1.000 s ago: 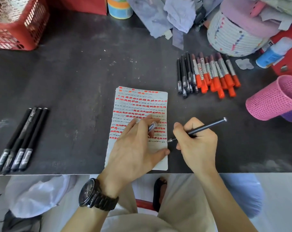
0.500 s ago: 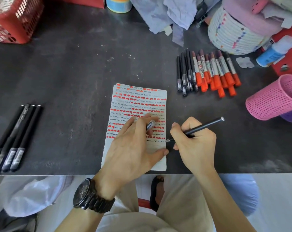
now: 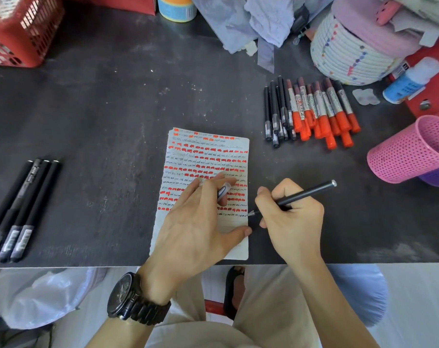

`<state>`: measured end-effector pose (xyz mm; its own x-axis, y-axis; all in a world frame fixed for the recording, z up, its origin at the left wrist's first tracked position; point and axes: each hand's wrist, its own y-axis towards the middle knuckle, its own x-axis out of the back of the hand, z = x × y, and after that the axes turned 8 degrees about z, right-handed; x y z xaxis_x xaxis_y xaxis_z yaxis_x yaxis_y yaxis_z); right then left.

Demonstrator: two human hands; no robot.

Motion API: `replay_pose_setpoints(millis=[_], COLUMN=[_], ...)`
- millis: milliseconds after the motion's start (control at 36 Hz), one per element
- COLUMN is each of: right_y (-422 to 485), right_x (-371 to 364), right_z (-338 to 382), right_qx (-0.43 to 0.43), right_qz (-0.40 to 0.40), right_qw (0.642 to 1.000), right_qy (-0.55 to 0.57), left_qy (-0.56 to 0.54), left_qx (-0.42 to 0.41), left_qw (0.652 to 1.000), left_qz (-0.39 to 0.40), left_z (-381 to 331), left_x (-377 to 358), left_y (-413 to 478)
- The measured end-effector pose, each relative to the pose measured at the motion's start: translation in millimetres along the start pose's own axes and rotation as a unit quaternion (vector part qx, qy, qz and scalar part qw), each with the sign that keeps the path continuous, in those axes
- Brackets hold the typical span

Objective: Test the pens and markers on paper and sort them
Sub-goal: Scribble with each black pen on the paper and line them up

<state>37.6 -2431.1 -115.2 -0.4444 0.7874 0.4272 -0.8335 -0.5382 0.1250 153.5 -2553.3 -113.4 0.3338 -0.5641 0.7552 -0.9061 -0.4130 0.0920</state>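
The right hand (image 3: 293,222) grips a slim black pen (image 3: 306,193) in a writing hold. Its long axis slants from the tip, which meets the right edge of the paper (image 3: 208,151), up and away to the right, where the silver butt end sticks out past the knuckles. The left hand (image 3: 195,222) rests palm down on the lower half of the sheet, thumb at the paper's right edge, and pinches the pen's cap (image 3: 223,192) between two fingers. A dark watch (image 3: 133,297) sits on that wrist.

The sheet lies lengthways away from the person on the dark desk (image 3: 112,109), filled with rows of orange dashes and black scribbles; no word can be read.

Well left of the left hand lie four capped black pens (image 3: 25,204), side by side, slanting near-left to far-right; their white lettering is illegible. Beyond the right hand lie more black pens (image 3: 276,114), touching a bunch of orange markers (image 3: 321,109), orange caps toward the person; the barrel print is too small to read.
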Motion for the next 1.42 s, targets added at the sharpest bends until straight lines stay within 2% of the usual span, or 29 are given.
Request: replay_pose_setpoints(millis=[389, 528, 611, 750, 944, 1083, 1278, 1417], right_y=[1, 4, 3, 6, 7, 5, 4, 5], right_x=[-1, 3, 4, 12, 13, 13, 10, 10], right_z=[1, 7, 10, 18, 29, 23, 12, 11], right_qx=[-0.013, -0.055, -0.069, -0.097, -0.13, -0.117, -0.098, -0.096], right_qz=[-0.022, -0.063, -0.07, -0.002, 0.02, 0.059, 0.056, 0.053], right_qw=[1.0, 0.993, 0.988, 0.957, 0.918, 0.927, 0.941, 0.935], right_qy=[0.008, 0.08, 0.116, 0.274, 0.374, 0.351, 0.318, 0.338], left_qy=[0.006, -0.016, -0.076, -0.25, -0.26, -0.226, -0.233, -0.254], left_qx=[-0.003, -0.003, 0.017, 0.042, 0.055, 0.04, 0.053, 0.044], left_qw=[1.0, 0.999, 0.996, 0.967, 0.964, 0.973, 0.971, 0.965], left_qz=[0.01, 0.031, 0.049, 0.017, -0.026, -0.035, -0.025, -0.042], left_z=[4, 0, 1, 5, 8, 11, 11, 14], left_x=[-2, 2, 7, 13, 16, 14, 9, 6], left_y=[0, -1, -3, -7, -4, -2, -2, -3])
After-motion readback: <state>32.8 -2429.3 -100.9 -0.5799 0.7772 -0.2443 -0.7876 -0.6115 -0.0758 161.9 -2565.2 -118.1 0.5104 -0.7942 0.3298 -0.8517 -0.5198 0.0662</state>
